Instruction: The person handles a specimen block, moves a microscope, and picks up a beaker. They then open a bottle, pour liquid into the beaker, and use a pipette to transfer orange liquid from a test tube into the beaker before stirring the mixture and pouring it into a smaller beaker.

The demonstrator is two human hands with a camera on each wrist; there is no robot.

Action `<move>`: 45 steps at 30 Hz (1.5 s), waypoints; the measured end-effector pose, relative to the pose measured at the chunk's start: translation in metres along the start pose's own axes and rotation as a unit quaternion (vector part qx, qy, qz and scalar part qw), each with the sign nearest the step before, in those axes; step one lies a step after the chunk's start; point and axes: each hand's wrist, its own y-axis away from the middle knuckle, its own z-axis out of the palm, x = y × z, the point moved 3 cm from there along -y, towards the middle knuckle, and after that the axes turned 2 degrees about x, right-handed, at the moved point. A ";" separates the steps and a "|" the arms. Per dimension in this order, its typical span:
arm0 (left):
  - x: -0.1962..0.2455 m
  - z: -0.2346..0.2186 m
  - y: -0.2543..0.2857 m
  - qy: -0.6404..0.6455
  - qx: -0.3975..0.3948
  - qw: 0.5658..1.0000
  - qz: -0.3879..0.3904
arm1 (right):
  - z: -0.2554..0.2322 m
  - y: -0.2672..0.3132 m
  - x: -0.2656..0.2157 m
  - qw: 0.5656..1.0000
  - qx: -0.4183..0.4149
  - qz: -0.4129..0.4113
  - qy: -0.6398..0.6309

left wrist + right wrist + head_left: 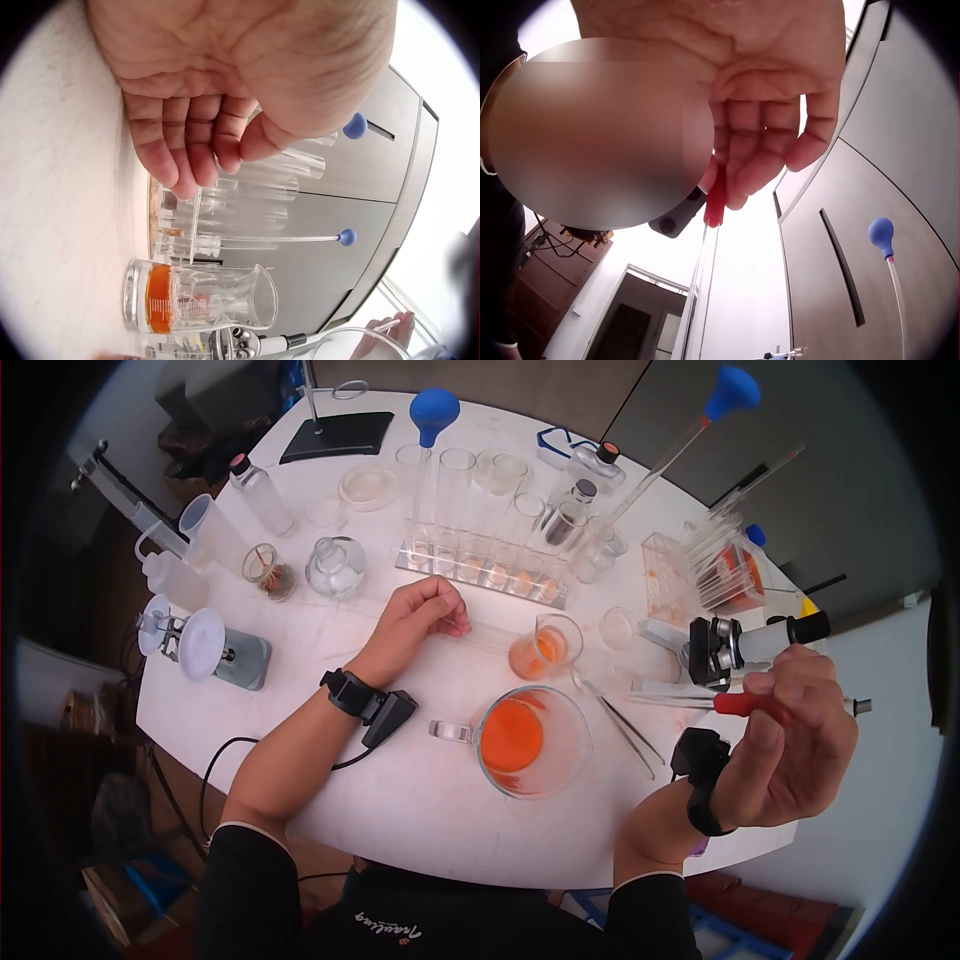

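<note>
My right hand (pixel 800 750) is raised at the table's right side, pinching the red rubber bulb of a glass dropper (pixel 733 704). Its clear tube points left, and in the right wrist view the red bulb (pixel 715 199) shows between thumb and fingers. Over the middle of the table, my left hand (pixel 415 615) has its fingers curled, with a thin clear glass rod (pixel 196 225) coming out at the fingertips. Right of it stands a small beaker (pixel 560 635) with orange liquid. Nearer me is a large glass mug (pixel 565 750), also holding orange liquid.
Behind the left hand stands a test tube rack (pixel 480 572) with several tubes. Tweezers (pixel 630 735) lie beside the mug. A microscope (pixel 715 650) is close to the right hand. On the left are a balance (pixel 240 658), a round flask (pixel 336 567) and a jar (pixel 268 572).
</note>
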 end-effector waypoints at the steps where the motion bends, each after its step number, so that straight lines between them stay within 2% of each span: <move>1: -0.001 0.000 -0.001 0.002 0.000 1.000 -0.001 | -0.003 0.001 -0.006 0.996 -0.085 -0.020 0.006; 2: -0.001 0.000 -0.001 0.004 -0.002 1.000 0.001 | -0.005 0.004 -0.010 0.993 -0.117 -0.028 0.004; 4: -0.002 -0.001 -0.001 0.007 -0.003 1.000 0.004 | 0.001 0.014 -0.014 0.996 -0.087 -0.008 0.022; 9: -0.003 -0.002 0.000 0.013 -0.008 1.000 0.007 | 0.018 0.039 -0.018 0.977 -0.209 0.037 -0.008; 12: -0.004 -0.003 -0.001 0.012 -0.011 1.000 0.009 | 0.027 0.057 -0.009 0.964 -0.253 0.068 -0.040; 19: -0.006 -0.004 -0.002 0.015 -0.021 1.000 0.018 | 0.051 0.078 0.000 0.890 -0.448 0.076 -0.031; 22: -0.006 -0.004 -0.002 0.013 -0.018 1.000 0.017 | 0.058 0.083 0.000 0.873 -0.484 0.062 -0.029; 31: -0.005 -0.003 -0.002 0.005 -0.012 1.000 0.021 | 0.062 0.081 0.003 0.842 -0.538 0.049 -0.018; 45: -0.005 -0.003 -0.002 0.012 -0.009 1.000 0.014 | 0.063 0.081 0.003 0.853 -0.519 0.048 -0.014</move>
